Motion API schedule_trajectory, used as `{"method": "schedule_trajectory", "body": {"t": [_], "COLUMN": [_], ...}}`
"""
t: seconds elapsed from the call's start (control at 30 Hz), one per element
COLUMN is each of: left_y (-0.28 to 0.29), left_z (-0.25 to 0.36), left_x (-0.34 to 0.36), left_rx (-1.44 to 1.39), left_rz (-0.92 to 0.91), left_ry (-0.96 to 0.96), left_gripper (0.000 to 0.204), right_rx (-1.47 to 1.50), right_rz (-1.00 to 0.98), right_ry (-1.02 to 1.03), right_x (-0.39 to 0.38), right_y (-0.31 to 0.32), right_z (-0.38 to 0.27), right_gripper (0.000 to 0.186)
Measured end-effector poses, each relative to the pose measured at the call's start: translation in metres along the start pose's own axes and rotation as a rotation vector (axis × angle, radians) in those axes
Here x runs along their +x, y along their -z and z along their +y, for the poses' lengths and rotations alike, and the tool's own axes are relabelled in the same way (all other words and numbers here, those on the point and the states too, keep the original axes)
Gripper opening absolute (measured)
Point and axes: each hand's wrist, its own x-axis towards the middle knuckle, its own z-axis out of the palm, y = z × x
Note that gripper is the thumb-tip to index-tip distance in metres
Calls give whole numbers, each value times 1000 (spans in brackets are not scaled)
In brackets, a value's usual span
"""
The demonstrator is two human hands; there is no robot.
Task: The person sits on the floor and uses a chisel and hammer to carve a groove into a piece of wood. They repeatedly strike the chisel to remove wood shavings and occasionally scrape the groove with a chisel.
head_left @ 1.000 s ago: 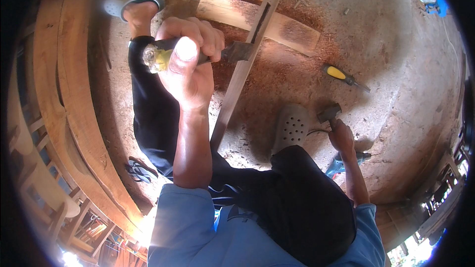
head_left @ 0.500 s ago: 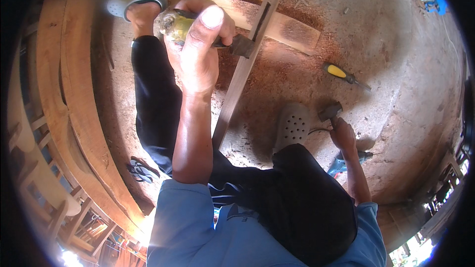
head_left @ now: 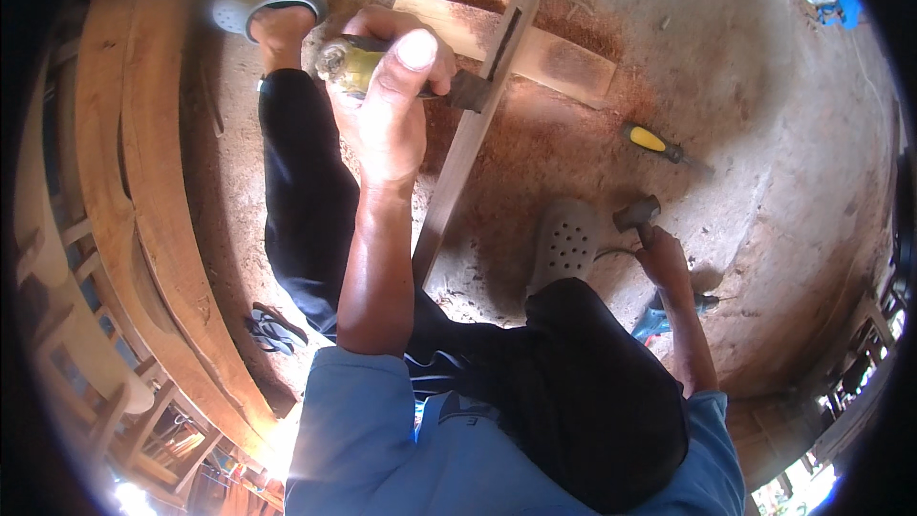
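Left-hand fingers [head_left: 442, 72] wrap the chisel [head_left: 360, 68]; its blade [head_left: 467, 92] juts right, beyond them.

Glare btm L/R; hot spot on L hand [head_left: 389, 129]; shadows across floor [head_left: 735, 86]; fisheye bend, dark rim.

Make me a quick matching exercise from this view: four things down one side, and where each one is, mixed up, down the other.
Things:
1. Chisel
2. Hammer
3. Yellow-and-black-handled tool
4. Slotted wooden strip

Places:
A. Lying loose on the floor
B. In the right hand
C. Across a wider board
D. In the left hand

Pairs: 1-D, 2-B, 3-A, 4-C
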Motion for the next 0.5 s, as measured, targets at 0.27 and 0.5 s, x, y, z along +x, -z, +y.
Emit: {"method": "schedule_trajectory", "body": {"t": [0.27, 0.5], "left_y": [-3, -8], "left_z": [-2, -2], "left_x": [-5, -12], "left_rx": [20, 121], "left_rz": [41, 103], "left_ry": [49, 39], "left_gripper": [24, 24], "right_rx": [679, 611], "right_rz": [131, 437], "right_ry": [290, 1045], "right_x": [-69, -113], "right_y": [165, 234], "right_z": [-124, -221], "right_gripper": [31, 40]}}
